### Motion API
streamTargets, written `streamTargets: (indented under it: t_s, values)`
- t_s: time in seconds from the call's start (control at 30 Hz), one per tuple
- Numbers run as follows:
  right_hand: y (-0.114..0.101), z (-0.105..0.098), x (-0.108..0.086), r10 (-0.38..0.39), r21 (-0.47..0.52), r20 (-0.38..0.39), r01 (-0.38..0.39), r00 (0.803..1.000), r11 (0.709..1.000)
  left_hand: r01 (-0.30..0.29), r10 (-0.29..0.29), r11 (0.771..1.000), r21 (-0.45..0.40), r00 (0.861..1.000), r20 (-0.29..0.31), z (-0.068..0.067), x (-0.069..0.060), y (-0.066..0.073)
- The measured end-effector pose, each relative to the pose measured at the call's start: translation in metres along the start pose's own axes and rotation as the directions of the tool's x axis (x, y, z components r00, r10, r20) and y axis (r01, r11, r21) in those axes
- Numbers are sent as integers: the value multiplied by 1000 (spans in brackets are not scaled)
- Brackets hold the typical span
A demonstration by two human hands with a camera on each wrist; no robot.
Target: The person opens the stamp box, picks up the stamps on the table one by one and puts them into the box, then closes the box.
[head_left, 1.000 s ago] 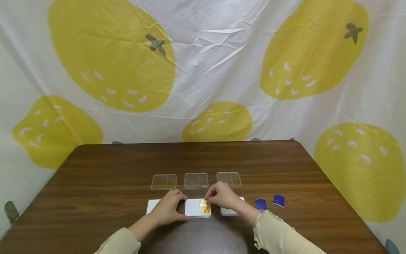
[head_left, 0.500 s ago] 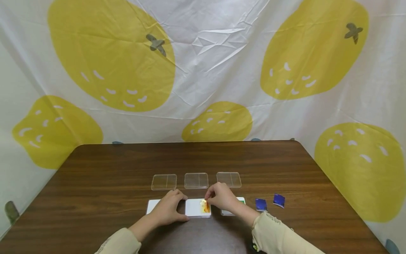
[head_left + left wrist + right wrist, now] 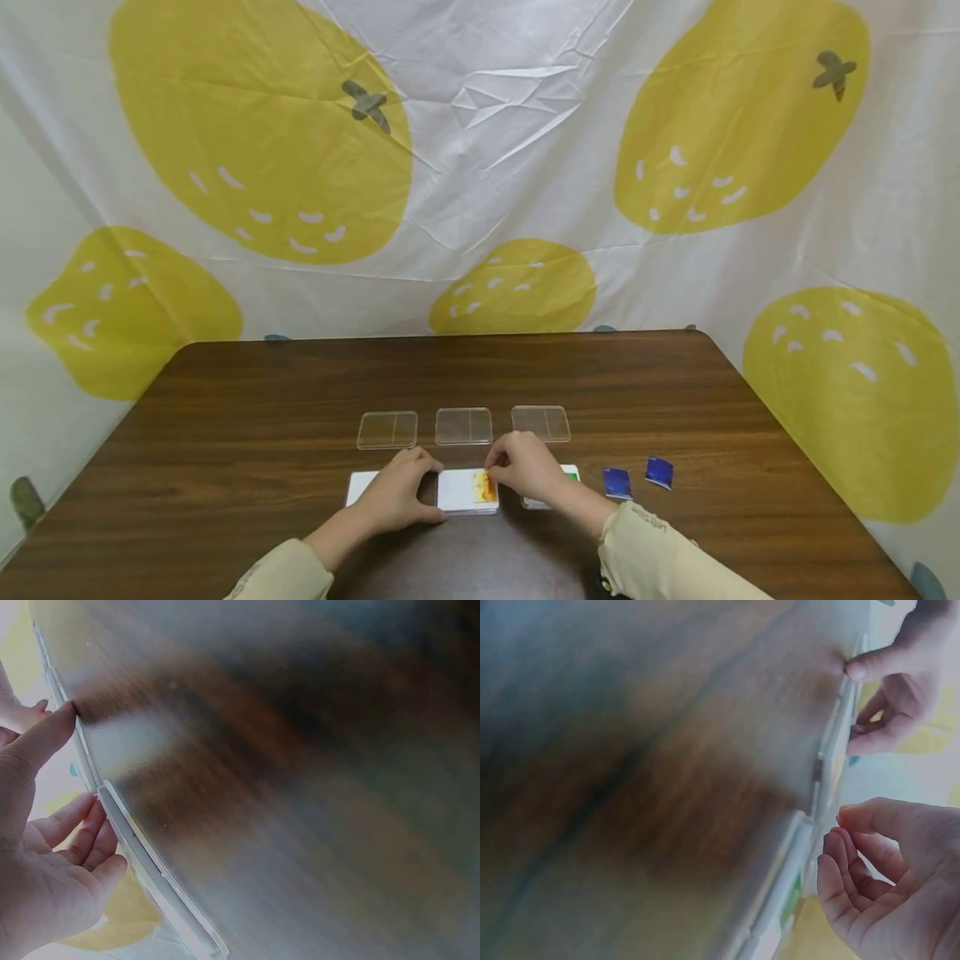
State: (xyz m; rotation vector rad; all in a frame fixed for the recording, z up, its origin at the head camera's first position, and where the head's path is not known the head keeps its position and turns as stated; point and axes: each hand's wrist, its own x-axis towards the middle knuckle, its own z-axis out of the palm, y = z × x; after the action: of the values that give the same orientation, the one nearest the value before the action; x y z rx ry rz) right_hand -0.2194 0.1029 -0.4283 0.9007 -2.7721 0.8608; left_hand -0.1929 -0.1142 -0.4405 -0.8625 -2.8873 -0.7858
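A flat white rectangular case [image 3: 455, 490] lies in the middle of the row near the table's front, with a small yellow-orange picture card [image 3: 483, 490] on its right part. My left hand [image 3: 397, 493] holds this case at its left end, thumb at the near edge and fingers at the far edge. At the card's far right corner my right hand [image 3: 528, 462] pinches with thumb and index finger; the right wrist view shows those tips together, the card itself barely visible there. The left hand partly covers another white case [image 3: 361, 483]; the right forearm partly covers a third case [image 3: 572, 472] with green on it.
Behind the cases lie three clear, divided plastic lids: a left lid [image 3: 387, 430], a middle lid [image 3: 463, 426] and a right lid [image 3: 541, 423]. Two dark blue squares, one nearer [image 3: 617, 482] and one farther [image 3: 659, 472], rest to the right on the wooden table [image 3: 300, 400].
The right hand has shifted very slightly at the card's corner, and the glare on the card has changed. The left hand and the case stay in place.
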Motion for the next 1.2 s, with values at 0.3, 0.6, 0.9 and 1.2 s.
streamTargets:
  t_s: [0.3, 0.6, 0.9, 1.2]
  values:
    - [8, -29, -14, -3, 200, 93, -16, 996, 980, 5, -5, 1000, 7, 1000, 0, 0, -1, 1]
    - [28, -59, -44, 22, 272, 171, -69, 985, 960, 6, -6, 1000, 10, 1000, -2, -1, -2, 0]
    - [55, -90, -80, 24, 311, 175, -78, 984, 947, 5, -5, 1000, 7, 1000, 2, -1, -2, 2]
    - [83, -109, -112, -26, 319, 217, -46, 976, 947, 12, -12, 1000, 4, 1000, 2, 0, 0, 2]
